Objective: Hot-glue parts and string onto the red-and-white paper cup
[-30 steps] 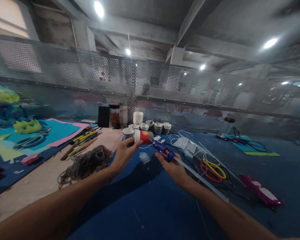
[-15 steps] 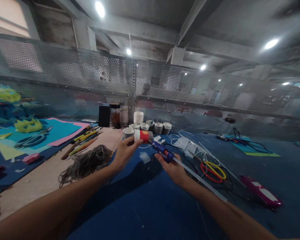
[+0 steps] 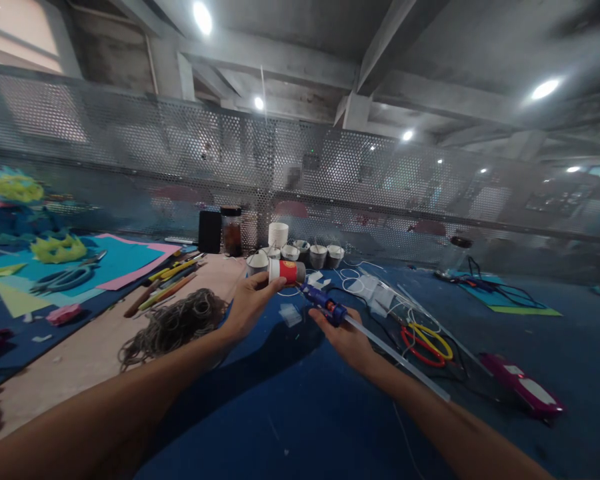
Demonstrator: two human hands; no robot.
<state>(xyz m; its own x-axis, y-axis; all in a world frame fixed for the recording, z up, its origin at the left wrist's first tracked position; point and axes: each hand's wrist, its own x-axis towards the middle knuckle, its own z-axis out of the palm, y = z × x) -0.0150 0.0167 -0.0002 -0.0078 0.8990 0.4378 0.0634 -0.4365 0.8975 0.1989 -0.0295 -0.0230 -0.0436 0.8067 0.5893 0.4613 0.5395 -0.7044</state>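
Note:
A paper cup [image 3: 291, 272], tipped on its side, is held in my left hand [image 3: 253, 300]; its wall shows white, a red band with a yellow mark, and grey string-like wrapping toward one end. My right hand [image 3: 347, 337] grips a blue hot glue gun [image 3: 330, 305], and a long translucent glue stick [image 3: 397, 357] sticks out of its back. The gun's nozzle points up and left at the grey end of the cup, close to it; whether they touch I cannot tell. Below my left hand lies a tangled heap of grey cord [image 3: 175, 327].
Several small cups [image 3: 318, 256] and a white cup stack [image 3: 278, 235] stand behind my hands. To the right lie red-yellow-handled scissors [image 3: 430, 341], cables and a magenta device [image 3: 523, 385]. Blue-handled scissors [image 3: 65, 277], coloured paper [image 3: 125, 260] and several tools [image 3: 165, 283] lie left. A perforated screen [image 3: 330, 180] rises behind.
The cup and glue gun stay almost where they were, with the gun's nozzle shifted very slightly by the cup's grey end. Both hands keep their hold.

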